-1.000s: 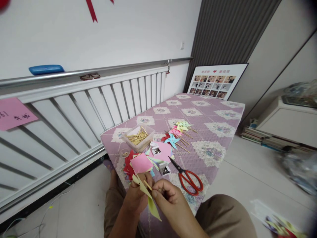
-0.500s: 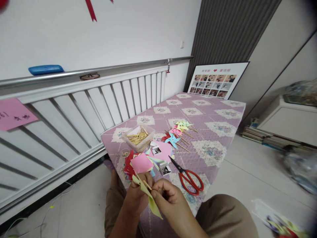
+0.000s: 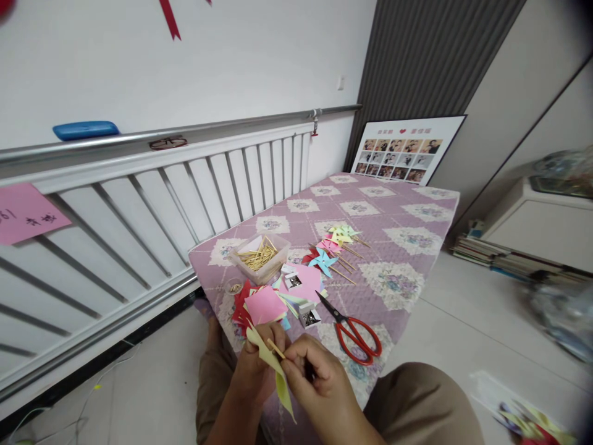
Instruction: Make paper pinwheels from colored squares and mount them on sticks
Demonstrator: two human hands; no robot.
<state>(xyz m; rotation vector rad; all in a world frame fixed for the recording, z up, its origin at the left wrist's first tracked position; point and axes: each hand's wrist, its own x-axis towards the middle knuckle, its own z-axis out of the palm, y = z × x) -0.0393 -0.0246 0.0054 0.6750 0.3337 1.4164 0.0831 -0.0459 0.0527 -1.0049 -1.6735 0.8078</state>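
Note:
My left hand (image 3: 252,364) is closed around a pale yellow paper pinwheel (image 3: 271,364), held low in front of me above my lap. My right hand (image 3: 315,377) pinches a thin wooden stick (image 3: 276,348) at the pinwheel's middle. Just beyond my hands, a heap of coloured paper squares (image 3: 264,304) lies on the purple quilted table (image 3: 393,247). Red-handled scissors (image 3: 353,334) lie to the right of the heap. A clear tub of wooden sticks (image 3: 258,254) stands behind the papers. Several finished pinwheels (image 3: 331,247) lie further back.
Two small pin boxes (image 3: 300,299) sit among the papers. A white slatted radiator cover (image 3: 185,191) runs along the left wall, with a blue case (image 3: 86,130) on the rail above it. A photo board (image 3: 407,151) leans at the table's far end. Books (image 3: 495,259) are stacked on the floor at right.
The pinwheel and both hands have shifted slightly down and left. My right fingers have closed tighter round the stick at the paper's middle.

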